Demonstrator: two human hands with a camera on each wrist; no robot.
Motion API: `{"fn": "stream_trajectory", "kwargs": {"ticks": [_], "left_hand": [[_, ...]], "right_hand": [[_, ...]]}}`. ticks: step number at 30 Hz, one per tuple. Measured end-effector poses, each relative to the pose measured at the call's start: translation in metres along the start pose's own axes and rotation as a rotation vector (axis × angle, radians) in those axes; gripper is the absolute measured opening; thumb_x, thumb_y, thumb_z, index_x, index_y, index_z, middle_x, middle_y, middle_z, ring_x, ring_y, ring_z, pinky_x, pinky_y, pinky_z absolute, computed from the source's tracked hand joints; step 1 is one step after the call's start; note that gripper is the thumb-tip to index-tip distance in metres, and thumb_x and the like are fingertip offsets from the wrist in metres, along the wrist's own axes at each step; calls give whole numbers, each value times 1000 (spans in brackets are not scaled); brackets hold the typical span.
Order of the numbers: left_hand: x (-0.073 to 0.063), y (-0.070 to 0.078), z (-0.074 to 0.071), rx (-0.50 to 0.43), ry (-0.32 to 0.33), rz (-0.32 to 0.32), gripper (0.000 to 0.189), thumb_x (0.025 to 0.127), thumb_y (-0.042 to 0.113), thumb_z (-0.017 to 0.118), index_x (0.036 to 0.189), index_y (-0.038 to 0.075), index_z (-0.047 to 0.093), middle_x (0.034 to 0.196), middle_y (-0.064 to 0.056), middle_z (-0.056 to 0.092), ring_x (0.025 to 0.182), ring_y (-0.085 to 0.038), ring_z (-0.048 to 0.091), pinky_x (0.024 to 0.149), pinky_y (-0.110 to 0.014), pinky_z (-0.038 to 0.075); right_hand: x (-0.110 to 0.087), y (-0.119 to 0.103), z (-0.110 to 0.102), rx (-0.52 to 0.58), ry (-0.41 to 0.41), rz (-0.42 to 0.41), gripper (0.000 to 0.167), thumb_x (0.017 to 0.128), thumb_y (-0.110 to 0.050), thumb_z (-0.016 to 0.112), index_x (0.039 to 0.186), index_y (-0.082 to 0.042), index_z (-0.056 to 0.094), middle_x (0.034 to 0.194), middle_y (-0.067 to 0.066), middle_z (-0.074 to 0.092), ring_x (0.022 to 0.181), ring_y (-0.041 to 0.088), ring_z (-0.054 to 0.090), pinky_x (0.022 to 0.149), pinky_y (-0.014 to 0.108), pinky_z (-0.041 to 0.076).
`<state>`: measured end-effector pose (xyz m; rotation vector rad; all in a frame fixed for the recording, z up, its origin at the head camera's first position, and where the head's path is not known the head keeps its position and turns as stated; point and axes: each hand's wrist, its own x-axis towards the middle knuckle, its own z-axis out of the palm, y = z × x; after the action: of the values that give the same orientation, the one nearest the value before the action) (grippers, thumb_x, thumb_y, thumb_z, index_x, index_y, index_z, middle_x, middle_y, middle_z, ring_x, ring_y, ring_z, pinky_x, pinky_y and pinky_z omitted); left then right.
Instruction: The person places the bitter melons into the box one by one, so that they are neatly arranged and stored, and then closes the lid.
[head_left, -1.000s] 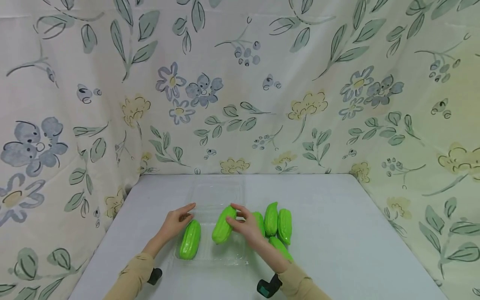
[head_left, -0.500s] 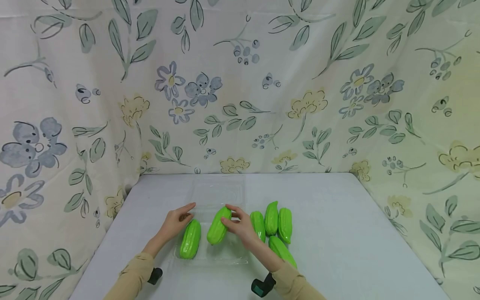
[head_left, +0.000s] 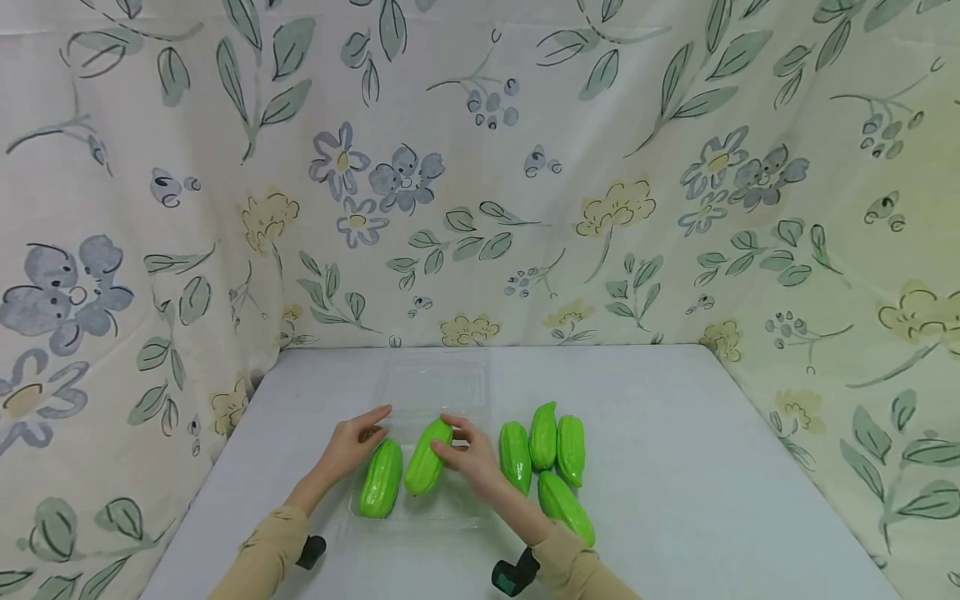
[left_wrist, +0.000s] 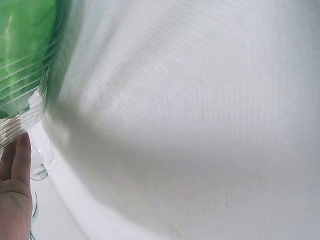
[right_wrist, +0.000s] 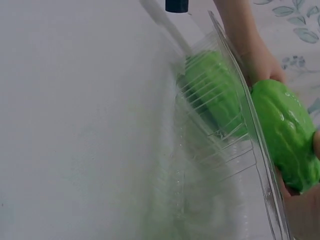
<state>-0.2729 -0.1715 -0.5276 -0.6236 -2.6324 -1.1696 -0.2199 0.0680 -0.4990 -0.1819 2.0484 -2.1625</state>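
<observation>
A clear plastic container (head_left: 480, 525) with a ribbed wall lies on the table, its lid (head_left: 431, 387) folded back. One bright green bitter melon (head_left: 381, 479) rests in its left side. My left hand (head_left: 356, 442) is at the container's far left; in the left wrist view the left fingers (left_wrist: 21, 160) lie straight against the outside of its wall. Over the middle of the container, my right hand (head_left: 472, 458) grips a second bitter melon (head_left: 426, 462) between thumb and fingers, its length slanted. In the right wrist view this melon (right_wrist: 285, 130) shows a bumpy, glossy skin above the rim.
Several more bitter melons (head_left: 557, 437) lie grouped on the white table (head_left: 675, 483) to the right of the container, one nearer the right forearm. A floral cloth (head_left: 480, 167) hangs behind the table and down both sides. Dark wrist cameras (head_left: 516, 573) sit below both forearms.
My right hand has carried the gripped bitter melon leftward, closer to the one in the container, and slightly nearer me. The left hand has stayed in place.
</observation>
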Motion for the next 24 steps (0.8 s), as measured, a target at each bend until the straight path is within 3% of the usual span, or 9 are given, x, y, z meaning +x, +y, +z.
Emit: {"fn": "stream_trajectory", "kwargs": {"ticks": [4,12,24], "left_hand": [[0,0,0,2,2,-4,43,86,2,67,128,1,59,123,-17,64,75,-6,60,64,-19,48],[-1,0,-1,0,5,1,43,86,1,66,128,1,58,126,-18,61,92,-27,69,69,-22,52],[0,-1,0,4,1,-7,43,86,2,66,128,2,58,125,-17,63,87,-23,68,68,-22,52]], "right_hand": [[0,4,3,-3,6,-6,53,89,-11,66,137,1,46,117,25,54,82,11,62,73,29,56],[0,4,7,-38,-4,-5,53,88,-10,67,136,1,48,116,26,55,81,10,60,74,33,57],[-12,-13,16,-158,-48,-26,48,87,-6,66,131,5,51,115,30,55,84,17,62,76,39,56]]}}
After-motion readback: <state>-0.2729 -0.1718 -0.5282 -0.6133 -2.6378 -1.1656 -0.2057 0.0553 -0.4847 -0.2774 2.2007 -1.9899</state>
